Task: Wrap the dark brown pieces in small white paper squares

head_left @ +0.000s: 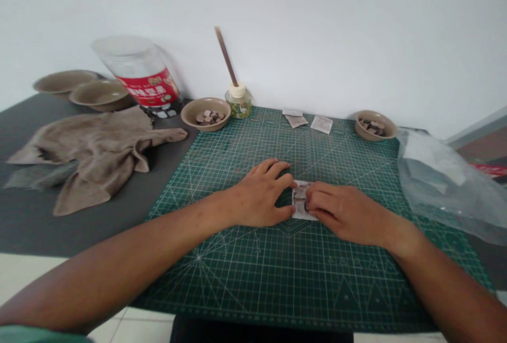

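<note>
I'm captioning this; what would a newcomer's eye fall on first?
Probably the large green gridded mat at centre, where the bare left hand and bare right hand are at a small white-and-brown packet. Next, likely the red-labelled clear plastic jar at back left, and the crumpled brown cloth nearer on the dark grey tabletop.

I can see a little white packet (pixel 300 211) with brown patches on it. It lies flat on the green mat (pixel 237 274), and the right hand (pixel 344 211) hides one side.
</note>
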